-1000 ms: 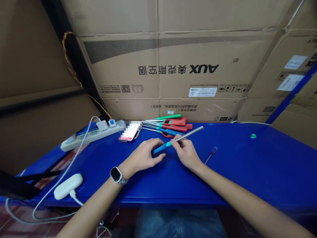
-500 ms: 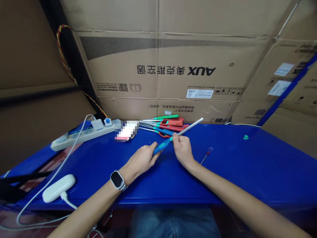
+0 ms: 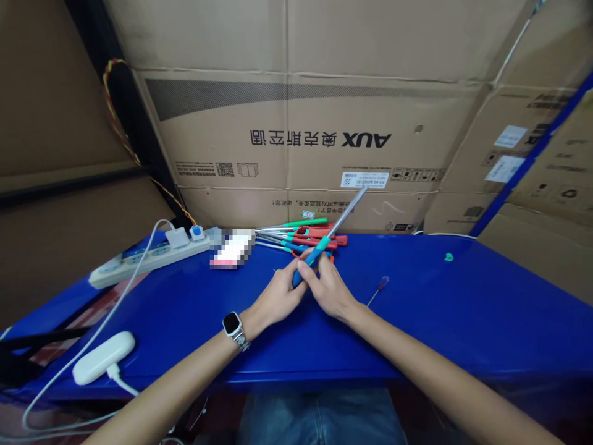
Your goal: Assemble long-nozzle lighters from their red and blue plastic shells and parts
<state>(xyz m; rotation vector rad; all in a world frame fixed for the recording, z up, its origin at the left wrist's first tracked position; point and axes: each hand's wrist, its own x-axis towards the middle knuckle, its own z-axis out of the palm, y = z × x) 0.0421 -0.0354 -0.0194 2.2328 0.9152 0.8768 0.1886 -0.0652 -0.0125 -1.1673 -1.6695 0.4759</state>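
Both of my hands are closed round one long-barrelled gas lighter (image 3: 319, 248), blue and teal with a metal tube slanting up to the right. My left hand (image 3: 281, 292), with a watch at the wrist, grips the lower end of its handle. Higher up, my right hand (image 3: 332, 292) wraps the handle with the thumb pressed on it. The hands meet and hide part of the handle. Just behind them lies a pile of similar lighters (image 3: 319, 242), red, green and blue, with their tubes pointing left. A small screwdriver (image 3: 382, 283) rests to the right of my hands.
On the left stand a white power strip (image 3: 151, 256) with cables and a white rounded device (image 3: 104, 357). A blurred-out card-like thing (image 3: 233, 248) lies beside the pile. A small green piece (image 3: 448, 257) sits far right. Cardboard (image 3: 222, 136) walls the back of the blue table (image 3: 463, 321).
The lighter's tube has swung to point more steeply upward. My right hand has slid down the handle to meet my left, its thumb now on the handle. The view has shifted slightly.
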